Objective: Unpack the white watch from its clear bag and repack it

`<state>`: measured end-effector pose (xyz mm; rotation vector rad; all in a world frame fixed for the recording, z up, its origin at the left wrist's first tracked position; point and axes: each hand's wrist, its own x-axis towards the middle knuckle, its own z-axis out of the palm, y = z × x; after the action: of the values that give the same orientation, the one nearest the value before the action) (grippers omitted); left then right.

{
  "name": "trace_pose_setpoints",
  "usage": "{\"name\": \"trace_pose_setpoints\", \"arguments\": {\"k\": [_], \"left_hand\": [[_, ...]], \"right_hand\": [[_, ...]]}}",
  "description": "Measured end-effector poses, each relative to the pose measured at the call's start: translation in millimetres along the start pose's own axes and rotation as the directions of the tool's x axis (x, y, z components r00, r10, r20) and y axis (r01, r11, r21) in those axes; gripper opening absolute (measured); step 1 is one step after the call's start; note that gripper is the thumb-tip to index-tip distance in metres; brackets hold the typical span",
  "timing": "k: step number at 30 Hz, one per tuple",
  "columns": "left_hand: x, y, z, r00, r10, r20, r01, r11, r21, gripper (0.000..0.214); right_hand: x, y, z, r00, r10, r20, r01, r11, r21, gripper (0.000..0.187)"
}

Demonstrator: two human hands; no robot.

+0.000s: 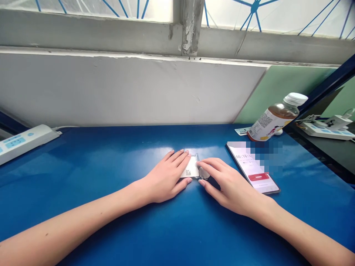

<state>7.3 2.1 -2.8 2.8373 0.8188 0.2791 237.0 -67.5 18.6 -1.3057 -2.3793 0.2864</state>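
My left hand (168,175) lies flat, fingers stretched out, over a small flat white packet (191,167) with a printed square code and a clear edge. Part of the packet is hidden beneath that hand. At the packet's right end, my right hand (226,183) curls its thumb and fingers about a small round greyish, shiny piece (203,173). Its kind is too small and too covered to make out, and I cannot tell whether it is joined to the packet.
A phone (259,177) showing a timer lies right of my right hand. Behind it stands a drink bottle (273,120) with a white cap, beside a small card (241,131). A power strip (27,140) sits at the blue table's (111,229) left edge, another power strip (327,131) beyond its right edge.
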Motion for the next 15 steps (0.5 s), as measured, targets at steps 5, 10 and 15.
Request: {"name": "trace_pose_setpoints", "arguments": {"k": [5, 10, 15], "left_hand": [[-0.5, -0.9, 1.1, 1.0, -0.002, 0.009, 0.002, 1.0, 0.002, 0.061], [-0.3, -0.7, 1.3, 1.0, -0.004, 0.011, 0.004, 1.0, 0.004, 0.061], [0.1, 0.2, 0.9, 1.0, -0.014, 0.026, 0.014, 1.0, 0.009, 0.062]], "right_hand": [[0.8, 6.8, 7.5, 0.998, -0.04, -0.043, 0.038, 0.998, -0.045, 0.04], [0.5, 10.4, 13.2, 0.994, -0.078, -0.074, 0.075, 0.996, -0.045, 0.043], [0.9, 8.7, 13.2, 0.994, -0.093, -0.062, 0.089, 0.994, -0.067, 0.04]]}}
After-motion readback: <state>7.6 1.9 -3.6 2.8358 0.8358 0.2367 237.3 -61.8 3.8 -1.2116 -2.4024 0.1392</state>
